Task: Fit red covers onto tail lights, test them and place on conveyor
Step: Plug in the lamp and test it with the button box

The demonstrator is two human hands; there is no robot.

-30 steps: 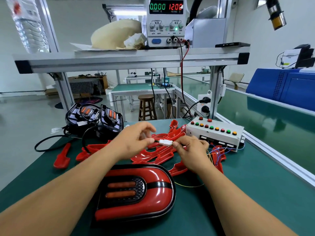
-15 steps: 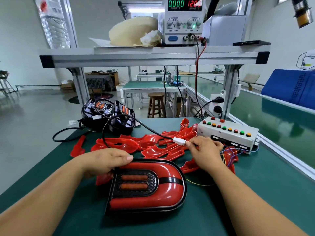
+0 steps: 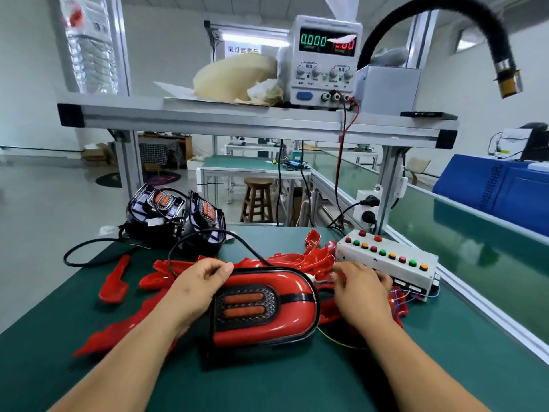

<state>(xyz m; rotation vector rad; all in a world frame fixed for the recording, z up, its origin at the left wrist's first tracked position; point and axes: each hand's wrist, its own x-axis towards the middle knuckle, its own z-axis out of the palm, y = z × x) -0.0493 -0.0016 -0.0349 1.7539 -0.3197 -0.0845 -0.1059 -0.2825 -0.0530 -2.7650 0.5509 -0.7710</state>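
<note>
I've got the glossy red oval tail light with its black honeycomb panel and two orange bars (image 3: 264,307) lying flat on the dark green bench mat (image 3: 267,382), dead centre. My left hand (image 3: 197,288) grips its left end, fingers curled over the top rim. My right hand (image 3: 361,288) sits at its right end, fingers bent downward. The green conveyor belt (image 3: 475,233) runs along the right. The aluminium shelf (image 3: 237,120) overhead carries the white bench power supply (image 3: 325,60), green zeros lit. Bare black tail light housings (image 3: 175,215) stand far left, loose red plastic covers (image 3: 285,260) are heaped behind the light, and the white push-button box (image 3: 386,260) is just right. Glare smears the supply's red digits. My knuckles hide the right fingertips, so whether they pinch anything, I can't tell.
</note>
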